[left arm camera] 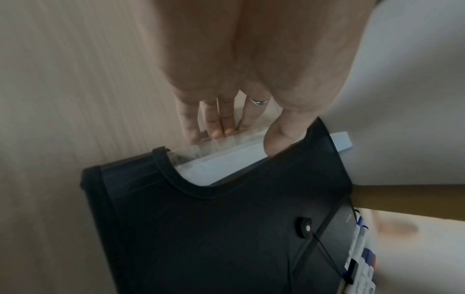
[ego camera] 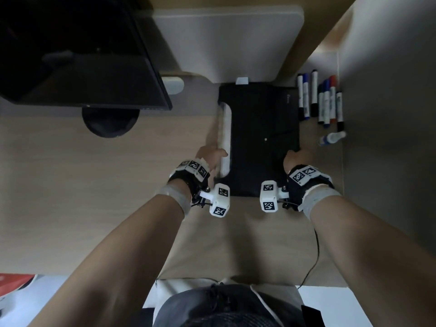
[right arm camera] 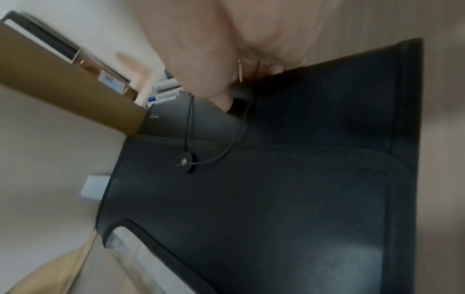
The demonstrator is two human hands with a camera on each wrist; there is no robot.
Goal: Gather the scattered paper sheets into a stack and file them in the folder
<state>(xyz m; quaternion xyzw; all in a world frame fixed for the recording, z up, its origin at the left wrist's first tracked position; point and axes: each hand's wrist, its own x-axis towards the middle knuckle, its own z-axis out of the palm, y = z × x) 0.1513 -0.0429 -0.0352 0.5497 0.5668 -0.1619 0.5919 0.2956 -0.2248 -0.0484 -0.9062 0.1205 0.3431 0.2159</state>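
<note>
— Where's your left arm?

— Stretched forward over the desk point(ego camera: 70, 161), my left hand point(ego camera: 210, 159) at the left edge of the black folder point(ego camera: 262, 138). My fingers point(left arm camera: 216, 119) lie fairly straight under a clear inner flap at the folder's mouth, and my thumb point(left arm camera: 279, 137) presses on top, pinching it. The white paper sheets point(ego camera: 225, 138) sit inside that opening, only their left edge showing.

— And the folder?

— Flat near the desk's far right, just beside a row of markers point(ego camera: 323, 100).

— Your right?

— Also reaching forward; my right hand point(ego camera: 296, 159) grips the folder's right edge, thumb point(right arm camera: 221, 99) on the cover, other fingers hidden underneath. The elastic cord point(right arm camera: 241, 123) runs past my thumb to the button.
</note>
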